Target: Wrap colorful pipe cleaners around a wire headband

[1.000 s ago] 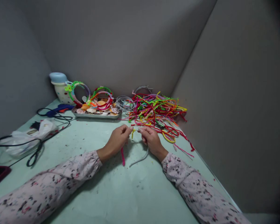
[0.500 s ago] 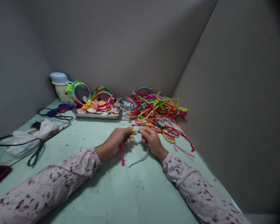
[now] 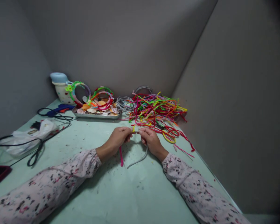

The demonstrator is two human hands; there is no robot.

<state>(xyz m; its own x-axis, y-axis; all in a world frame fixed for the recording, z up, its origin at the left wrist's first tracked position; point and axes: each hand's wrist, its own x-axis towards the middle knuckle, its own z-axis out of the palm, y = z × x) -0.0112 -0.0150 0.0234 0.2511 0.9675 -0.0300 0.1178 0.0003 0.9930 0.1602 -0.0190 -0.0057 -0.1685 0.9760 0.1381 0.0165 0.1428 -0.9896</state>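
My left hand (image 3: 119, 137) is closed, pinching a wire wrapped in coloured fuzzy strand, with a yellow bit (image 3: 133, 128) at its fingertips. A pink strand (image 3: 121, 156) hangs down below that hand onto the table. Just to the right, my right hand (image 3: 152, 140) pinches the grey wire (image 3: 140, 160), whose loose tail curves down and left over the table. The fingertips of both hands are close together but apart. How the wire runs inside the fingers is hidden.
A tangled heap of bright fuzzy strands (image 3: 158, 107) lies behind my right hand, beside coiled grey wire (image 3: 126, 103). A metal tray (image 3: 98, 116) holds shells and wrapped hoops (image 3: 106, 99). A lidded jar (image 3: 62, 88), black cables (image 3: 40, 146) and a plastic bag (image 3: 25, 140) are at left.
My left hand has turned a little, so the yellow bit now stands up at its fingertips. The pink strand and the wire's tail have shifted slightly left.
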